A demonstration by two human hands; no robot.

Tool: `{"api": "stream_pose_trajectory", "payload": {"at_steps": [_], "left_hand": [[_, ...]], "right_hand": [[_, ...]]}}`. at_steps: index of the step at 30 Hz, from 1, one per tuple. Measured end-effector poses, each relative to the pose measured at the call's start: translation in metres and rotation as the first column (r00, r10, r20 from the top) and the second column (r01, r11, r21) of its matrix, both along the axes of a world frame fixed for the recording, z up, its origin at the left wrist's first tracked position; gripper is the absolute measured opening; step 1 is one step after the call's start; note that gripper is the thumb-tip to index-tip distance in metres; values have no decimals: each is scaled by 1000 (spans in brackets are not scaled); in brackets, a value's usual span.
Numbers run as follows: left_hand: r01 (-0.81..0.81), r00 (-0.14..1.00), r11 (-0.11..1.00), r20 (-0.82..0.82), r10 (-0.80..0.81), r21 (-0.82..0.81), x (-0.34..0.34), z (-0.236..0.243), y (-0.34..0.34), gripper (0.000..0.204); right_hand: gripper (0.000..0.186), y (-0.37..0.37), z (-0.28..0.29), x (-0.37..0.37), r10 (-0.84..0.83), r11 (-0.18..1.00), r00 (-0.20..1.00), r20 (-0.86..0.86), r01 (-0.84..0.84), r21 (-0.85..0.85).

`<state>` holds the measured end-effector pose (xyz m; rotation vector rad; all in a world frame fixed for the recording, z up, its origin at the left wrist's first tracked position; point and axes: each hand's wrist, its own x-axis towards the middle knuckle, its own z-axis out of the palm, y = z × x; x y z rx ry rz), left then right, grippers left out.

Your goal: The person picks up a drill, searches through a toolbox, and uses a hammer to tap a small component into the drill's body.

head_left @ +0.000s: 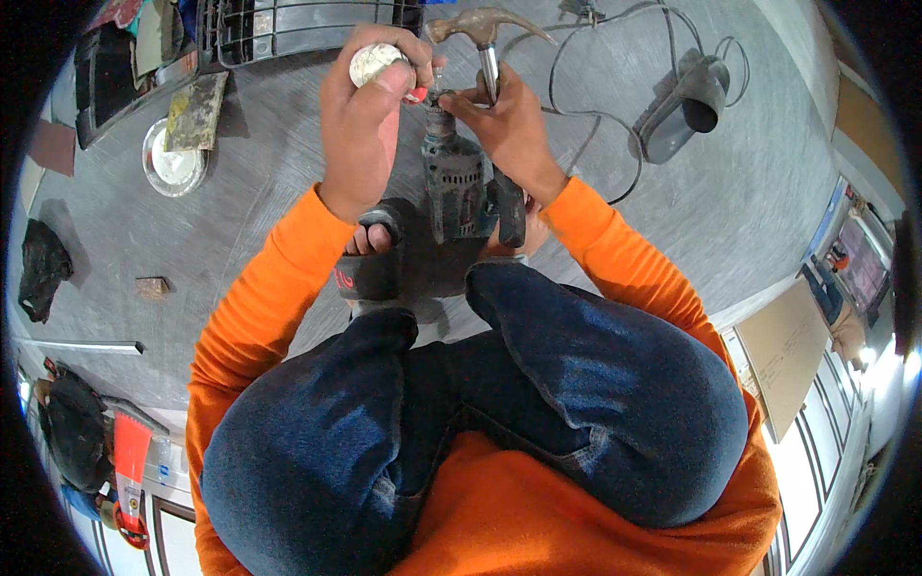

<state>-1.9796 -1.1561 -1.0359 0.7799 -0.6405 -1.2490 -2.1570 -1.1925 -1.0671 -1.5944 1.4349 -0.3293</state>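
Observation:
My left hand (363, 125) is closed around an object with a round, scuffed off-white end (376, 63). A bit of red shows by its fingertips, but the rest is hidden in the fist. My right hand (509, 130) grips a claw hammer (491, 69) by its shaft, the metal head up and facing away from me. The thumb and a finger of that hand also reach the nose of a dusty, dark grey power drill (453, 187). The drill stands nose-up between my feet, and a black grip (510, 213) shows at its right side.
A cord winds over the grey floor toward a dark cylindrical container (684, 110) at the right. At the far left are a round tub of white paste (173, 175), a stained board (197, 113) and a black crate (298, 29). A small brick piece (152, 287) lies nearer.

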Motion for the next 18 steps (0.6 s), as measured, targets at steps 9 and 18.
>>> {"api": "stream_pose_trajectory", "payload": {"at_steps": [9,18], "left_hand": [[75,856,993,505,-112,93,12,19,16,14],[465,569,882,789,-231,-76,-13,10,55,23]], "right_hand": [[46,-1,3,0,26,999,1000,-2,-26,-23],[34,-6,2,-2,83,995,987,-136,-89,-41]]}}
